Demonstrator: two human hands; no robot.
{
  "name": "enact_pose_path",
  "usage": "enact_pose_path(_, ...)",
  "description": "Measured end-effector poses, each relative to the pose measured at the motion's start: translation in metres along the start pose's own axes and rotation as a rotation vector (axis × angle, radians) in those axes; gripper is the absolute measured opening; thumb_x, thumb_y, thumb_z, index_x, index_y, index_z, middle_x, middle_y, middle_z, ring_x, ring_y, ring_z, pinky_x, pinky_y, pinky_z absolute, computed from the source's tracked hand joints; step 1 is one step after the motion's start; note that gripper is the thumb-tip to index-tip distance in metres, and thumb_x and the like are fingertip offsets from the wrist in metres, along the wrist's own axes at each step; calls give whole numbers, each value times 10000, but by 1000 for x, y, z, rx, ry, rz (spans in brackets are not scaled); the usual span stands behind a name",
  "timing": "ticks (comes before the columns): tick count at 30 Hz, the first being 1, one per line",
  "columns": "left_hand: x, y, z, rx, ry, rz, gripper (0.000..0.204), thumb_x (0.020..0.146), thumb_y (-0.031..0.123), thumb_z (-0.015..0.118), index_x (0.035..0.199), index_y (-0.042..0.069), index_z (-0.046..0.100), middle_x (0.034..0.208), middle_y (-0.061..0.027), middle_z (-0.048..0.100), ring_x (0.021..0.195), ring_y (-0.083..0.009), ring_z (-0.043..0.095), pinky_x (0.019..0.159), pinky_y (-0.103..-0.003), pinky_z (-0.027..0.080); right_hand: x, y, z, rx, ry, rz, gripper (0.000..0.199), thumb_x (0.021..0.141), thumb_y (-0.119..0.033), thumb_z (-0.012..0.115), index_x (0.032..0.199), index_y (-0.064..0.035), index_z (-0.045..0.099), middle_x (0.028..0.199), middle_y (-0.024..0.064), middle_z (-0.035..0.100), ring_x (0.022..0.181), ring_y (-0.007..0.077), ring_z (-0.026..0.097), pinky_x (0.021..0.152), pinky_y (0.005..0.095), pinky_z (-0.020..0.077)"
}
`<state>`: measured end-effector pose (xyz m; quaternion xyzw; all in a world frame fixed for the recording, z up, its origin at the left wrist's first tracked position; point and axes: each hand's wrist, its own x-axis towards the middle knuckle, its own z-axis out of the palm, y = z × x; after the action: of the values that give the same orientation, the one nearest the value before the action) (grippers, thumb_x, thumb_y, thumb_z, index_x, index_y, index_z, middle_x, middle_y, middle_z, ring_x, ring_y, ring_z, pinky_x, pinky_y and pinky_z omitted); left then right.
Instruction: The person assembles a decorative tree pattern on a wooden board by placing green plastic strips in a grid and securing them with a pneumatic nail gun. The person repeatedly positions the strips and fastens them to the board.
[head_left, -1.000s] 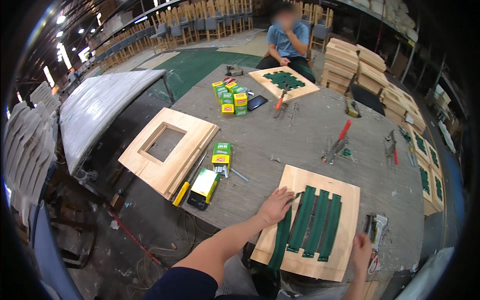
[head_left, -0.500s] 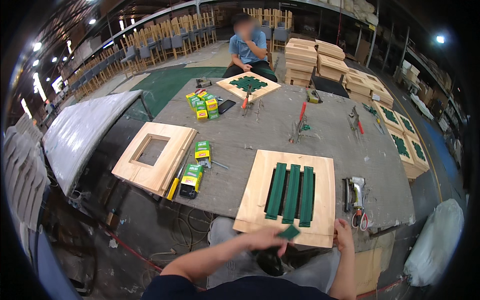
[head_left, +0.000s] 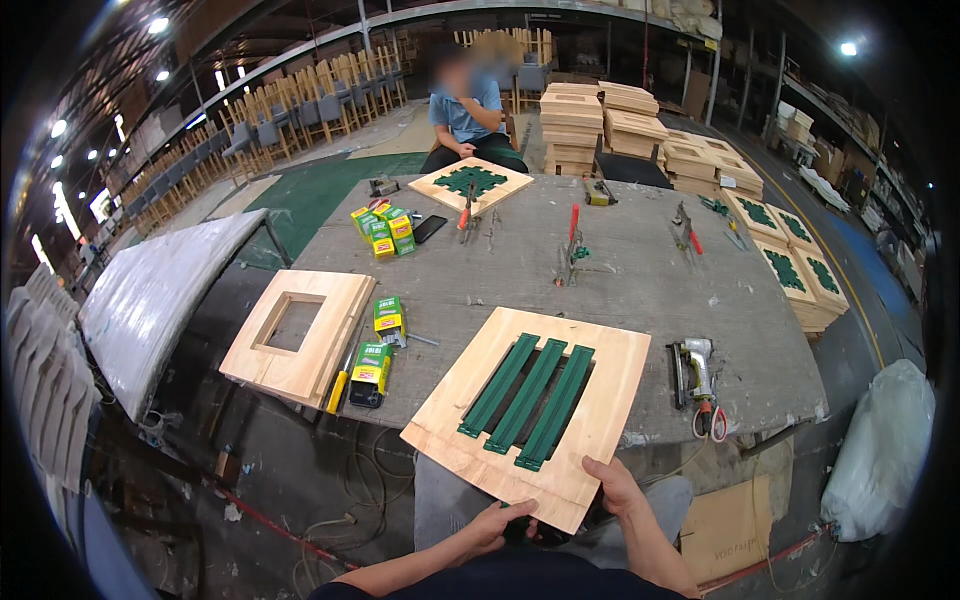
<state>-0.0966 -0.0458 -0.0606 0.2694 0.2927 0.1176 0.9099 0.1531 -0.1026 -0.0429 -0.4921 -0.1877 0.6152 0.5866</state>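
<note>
A square wooden frame [head_left: 440, 432] rests turned on the near part of the table and juts over its edge towards me. Three green webbing strips [head_left: 525, 398] run side by side across its square opening, with dark gaps between. At the near edge my left hand [head_left: 490, 527] is closed on the frame, thumb on top and fingers mostly hidden underneath. My right hand [head_left: 617, 488] grips the near right side, its thumb lying on the wood. Whether the left hand also holds a piece of webbing underneath cannot be seen.
Right of the frame lies a staple gun [head_left: 695, 370] beside scissors [head_left: 712, 422]. Left are stacked bare frames [head_left: 262, 365], a yellow-handled tool [head_left: 338, 390] and staple boxes [head_left: 371, 366]. Across the table [head_left: 480, 275] sits a person [head_left: 468, 118] behind a woven frame [head_left: 430, 186]. Clamps [head_left: 573, 240] stand mid-table.
The frame has turned clockwise and shifted left. My left hand has gone from holding a green webbing piece above the near edge to gripping that edge; the piece is out of sight.
</note>
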Motion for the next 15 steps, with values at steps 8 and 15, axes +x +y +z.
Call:
enact_pose_path(8, 19, 45, -1, -48, -100, -1, 433, 927, 85, 693, 1319, -41, 558, 1074, -142, 706, 942, -257, 702, 901, -406, 571, -30, 7, 1, 56, 101, -247, 642, 958, -350, 743, 1429, 19, 510, 1308, 121, 665, 1184, 229, 635, 1037, 374, 482)
enact_pose_path(15, 57, 103, -33, -55, -52, 76, 588, 898, 72, 678, 1438, -56, 485, 1349, -171, 648, 1224, -296, 641, 1084, -452, 492, -2, 20, 14, 269, -42, -81, 496, 1045, -442, 574, 1303, -18, 562, 1109, 129, 693, 905, 262, 690, 754, 409, 560)
